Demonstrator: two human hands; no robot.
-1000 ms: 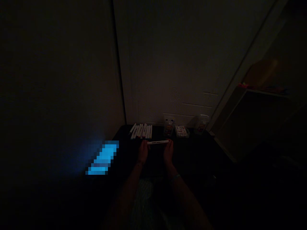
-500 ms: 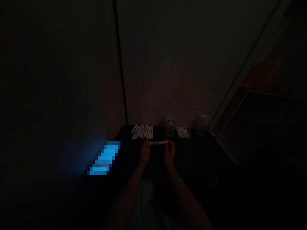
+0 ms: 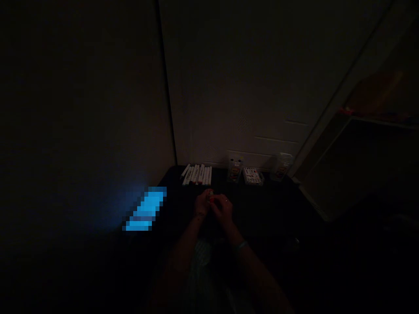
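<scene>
In the dim head view my left hand and my right hand are close together above the dark table. Between them is a marker, seen nearly end-on, with a red part showing. My left fingers are wrapped round its body, and the fingers of my right hand are closed at the red end. Much of the marker is hidden by the hands. Just beyond lies a row of several white markers, side by side on the dark tabletop.
Behind the hands stand a clear case with printing and another clear case, with a pack of white markers between them. A blurred bright blue screen glows at left. The wall rises behind the table.
The marker was held level between both hands by its ends. It has turned to point towards me, and my hands have come together. The view has shifted slightly.
</scene>
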